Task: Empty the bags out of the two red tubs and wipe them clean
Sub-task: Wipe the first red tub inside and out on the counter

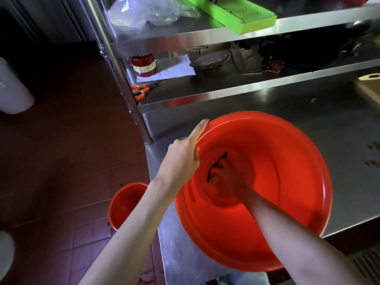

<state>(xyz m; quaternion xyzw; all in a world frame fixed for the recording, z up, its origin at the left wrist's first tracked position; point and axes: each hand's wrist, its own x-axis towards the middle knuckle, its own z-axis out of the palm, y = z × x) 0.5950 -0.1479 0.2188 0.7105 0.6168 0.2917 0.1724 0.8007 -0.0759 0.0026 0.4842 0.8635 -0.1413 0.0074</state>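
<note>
A large red tub (292, 161) stands tilted on the steel table, its mouth turned toward me. My left hand (183, 157) grips its left rim, the index finger stretched along the edge. My right hand (228, 173) is deep inside at the tub's bottom, blurred, its fingers closed around something small and dark that I cannot make out. A second, smaller red tub (123, 204) stands on the floor to the left of the table, partly hidden by my left forearm.
The steel table (339, 182) carries a few scraps at its right. Behind it steel shelves hold orange-handled scissors (140, 91), a red jar (144, 65), paper, a clear plastic bag (148, 11) and a green tray (232, 12). White containers (12, 89) stand on the red tiled floor at left.
</note>
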